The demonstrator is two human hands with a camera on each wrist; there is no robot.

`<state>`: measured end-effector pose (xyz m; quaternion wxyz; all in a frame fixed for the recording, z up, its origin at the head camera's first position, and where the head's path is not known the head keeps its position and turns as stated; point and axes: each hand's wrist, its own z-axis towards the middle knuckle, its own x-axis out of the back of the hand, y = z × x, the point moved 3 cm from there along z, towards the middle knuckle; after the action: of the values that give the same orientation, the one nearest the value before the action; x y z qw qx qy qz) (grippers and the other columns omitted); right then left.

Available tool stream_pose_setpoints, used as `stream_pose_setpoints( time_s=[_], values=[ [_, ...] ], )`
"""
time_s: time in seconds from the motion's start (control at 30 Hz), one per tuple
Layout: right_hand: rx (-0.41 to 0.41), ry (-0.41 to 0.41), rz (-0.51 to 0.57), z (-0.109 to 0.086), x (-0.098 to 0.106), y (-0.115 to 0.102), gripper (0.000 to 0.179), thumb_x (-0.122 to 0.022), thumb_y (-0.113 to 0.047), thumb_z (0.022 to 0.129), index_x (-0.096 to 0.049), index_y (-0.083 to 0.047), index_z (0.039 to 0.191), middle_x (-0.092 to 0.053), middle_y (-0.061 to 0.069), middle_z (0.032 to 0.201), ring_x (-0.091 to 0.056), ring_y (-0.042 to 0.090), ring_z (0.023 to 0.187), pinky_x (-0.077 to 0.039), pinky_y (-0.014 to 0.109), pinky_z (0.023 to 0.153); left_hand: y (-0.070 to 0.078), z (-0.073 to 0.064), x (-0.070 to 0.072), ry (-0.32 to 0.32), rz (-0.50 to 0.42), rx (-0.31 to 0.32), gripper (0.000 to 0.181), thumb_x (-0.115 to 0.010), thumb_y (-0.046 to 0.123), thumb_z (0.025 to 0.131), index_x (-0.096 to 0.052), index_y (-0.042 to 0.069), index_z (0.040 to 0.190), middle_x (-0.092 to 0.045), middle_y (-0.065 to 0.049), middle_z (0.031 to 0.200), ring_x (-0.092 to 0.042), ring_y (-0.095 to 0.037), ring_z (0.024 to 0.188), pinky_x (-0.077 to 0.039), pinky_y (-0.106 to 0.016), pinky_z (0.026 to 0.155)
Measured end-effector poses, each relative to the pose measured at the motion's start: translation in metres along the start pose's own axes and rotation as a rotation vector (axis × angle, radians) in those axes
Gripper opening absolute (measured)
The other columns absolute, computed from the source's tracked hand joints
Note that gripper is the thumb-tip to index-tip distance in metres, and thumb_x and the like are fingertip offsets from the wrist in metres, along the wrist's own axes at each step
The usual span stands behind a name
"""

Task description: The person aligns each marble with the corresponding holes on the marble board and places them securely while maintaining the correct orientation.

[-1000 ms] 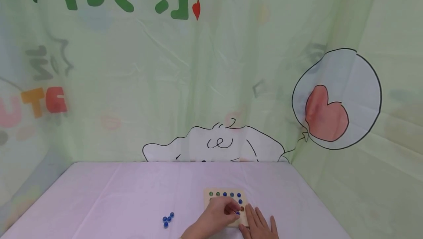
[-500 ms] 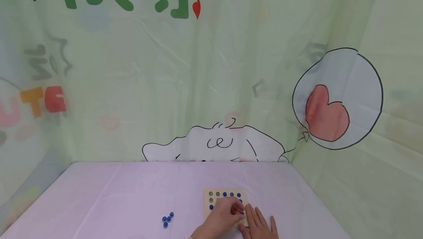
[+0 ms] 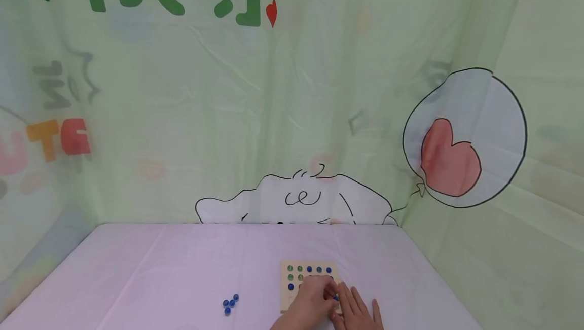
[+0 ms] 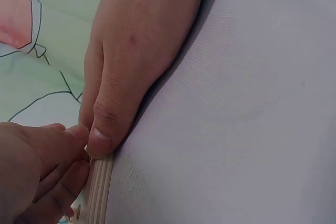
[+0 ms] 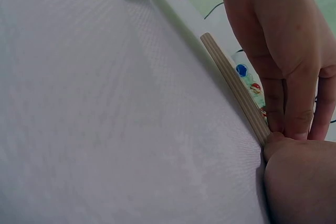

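A square wooden board (image 3: pixel 286 300) with rows of round hollows lies on the table, partly covered by the hands. Green glass marbles (image 3: pixel 290 268) and blue glass marbles (image 3: pixel 319 269) sit in its far rows. Over the board's near right part, my left hand (image 3: pixel 309 297) pinches a blue marble (image 3: pixel 335 298) between thumb and fingertips, low over the surface. My right hand (image 3: pixel 358 312) rests at the board's right side with straight fingers. Its thumb (image 4: pixel 100 142) presses on the board's near corner, seen in the left wrist view.
Several loose blue marbles (image 3: pixel 231 303) lie in a cluster on the pale tablecloth (image 3: pixel 173 269), left of the board. A printed curtain (image 3: pixel 237 117) hangs behind the table and along its sides.
My left hand has moved slightly right and toward the near side with the blue marble, uncovering more of the board's left part. My right hand stays where it was.
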<state>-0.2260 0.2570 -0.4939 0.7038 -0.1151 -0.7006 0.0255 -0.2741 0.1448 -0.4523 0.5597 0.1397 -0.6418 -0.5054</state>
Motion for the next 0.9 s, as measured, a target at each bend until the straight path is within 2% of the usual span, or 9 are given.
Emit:
stream_pose_setpoints(
  time_s=[0.13,0.4,0.67,0.9],
  values=[
    [0.003,0.005,-0.005,-0.0003,0.001,-0.0008,0.112,0.008,-0.082,0.059,-0.028,-0.013,0.14,-0.029,0.007,0.146,-0.021,0.032,0.134,0.012,0.059,0.102,0.002,-0.0001,0.0006,0.003,0.031,0.012,0.018,-0.067,0.005,0.076,-0.063,0.018,0.088,-0.057,0.011,0.073,-0.048,0.002,0.064,-0.043,-0.015,0.059],
    [-0.02,-0.035,0.009,0.0011,-0.0006,-0.0001,0.115,0.004,-0.085,0.058,-0.028,-0.011,0.14,-0.028,0.01,0.146,-0.02,0.033,0.134,0.015,0.06,0.101,0.0013,0.0024,-0.0024,-0.007,0.033,0.084,0.018,-0.067,0.004,0.076,-0.063,0.018,0.087,-0.056,0.009,0.073,-0.048,0.0,0.065,-0.046,-0.018,0.062],
    [-0.021,-0.037,0.006,0.003,-0.003,0.0017,0.114,0.003,-0.084,0.057,-0.028,-0.012,0.14,-0.028,0.01,0.146,-0.019,0.033,0.134,0.015,0.06,0.101,0.0005,0.003,-0.003,-0.002,0.064,0.067,0.018,-0.068,0.005,0.075,-0.063,0.018,0.087,-0.056,0.01,0.073,-0.048,0.0,0.065,-0.046,-0.017,0.062],
    [-0.037,-0.033,0.009,0.0031,-0.0039,0.0002,0.115,0.003,-0.084,0.056,-0.029,-0.012,0.139,-0.029,0.011,0.145,-0.02,0.033,0.134,0.015,0.061,0.1,0.0003,0.0006,-0.0004,-0.002,0.067,0.007,0.019,-0.069,0.006,0.074,-0.063,0.018,0.087,-0.058,0.01,0.074,-0.049,0.002,0.065,-0.045,-0.016,0.061]
  ],
)
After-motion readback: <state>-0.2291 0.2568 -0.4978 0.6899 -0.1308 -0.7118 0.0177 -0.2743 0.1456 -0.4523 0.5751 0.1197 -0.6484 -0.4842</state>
